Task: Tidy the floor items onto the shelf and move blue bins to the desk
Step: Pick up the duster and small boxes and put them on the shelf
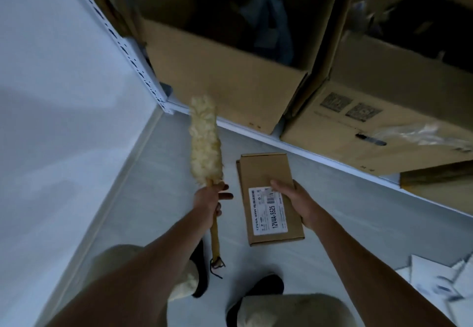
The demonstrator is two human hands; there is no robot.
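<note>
- Left hand (211, 197): closed round the wooden handle of a duster (204, 144), just below the fluffy head. The head points away from the person and the handle's tail trails back past the wrist.
- Right hand (294, 198): grips a flat box (266, 173) by its right edge, thumb on top beside the white label, fingers underneath (hidden). Whether the box's far end is clear of the floor (166, 173) I cannot tell.
- The duster and the box sit side by side between the two hands, near each other but not touching.
- Shelf (320, 156): its low white edge runs just beyond both hands. Two large cartons (225, 75) stand on it and fill most of the space ahead.
- Loose papers (440, 275) lie on the floor to the right of the right hand, nearer the person.
- Step in hand, by my reading: floor items picked up and carried toward the shelf. No blue bins in view, so that half is not yet begun.
- Next move calls for a free spot. The open carton ahead of the left hand looks the likeliest place. The long duster needs angling in past the flap.
</note>
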